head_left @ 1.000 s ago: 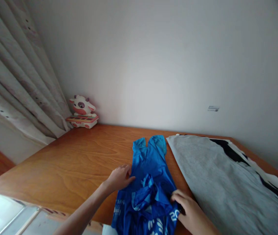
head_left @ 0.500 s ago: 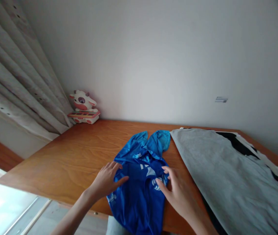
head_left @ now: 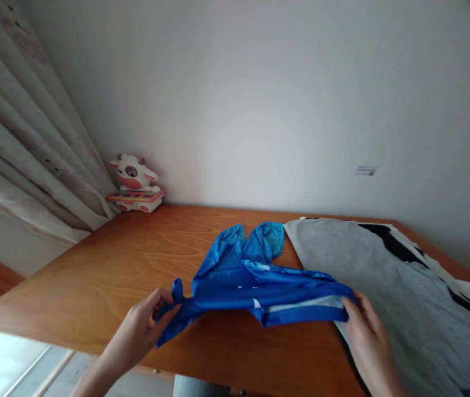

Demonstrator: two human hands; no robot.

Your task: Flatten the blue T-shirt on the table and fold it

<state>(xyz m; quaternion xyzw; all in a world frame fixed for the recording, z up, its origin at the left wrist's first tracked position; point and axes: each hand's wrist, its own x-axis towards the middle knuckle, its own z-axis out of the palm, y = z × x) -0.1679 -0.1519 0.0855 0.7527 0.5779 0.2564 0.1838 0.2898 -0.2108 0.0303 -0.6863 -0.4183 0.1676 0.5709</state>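
A blue sports shirt point(head_left: 226, 292) with white markings lies partly on the wooden table, its near part stretched sideways between my hands. My left hand point(head_left: 146, 320) pinches a bunched piece of the blue cloth at the left. At the right my right hand point(head_left: 365, 325) grips the other side of the shirt, beside the grey cloth. The far end of the shirt, lighter blue with two rounded pieces, rests flat on the table. Some of the shirt is folded under and hidden.
A grey garment point(head_left: 367, 281) is spread over the right of the table point(head_left: 135, 259), with black and white cloth beneath. A cow-shaped toy piano point(head_left: 135, 184) stands at the back left by the curtain point(head_left: 23, 127). A pale wall rises behind.
Both hands have closed on the blue shirt and spread apart. Its near part, which hung over the table's front edge, is now lifted and pulled wide between them.
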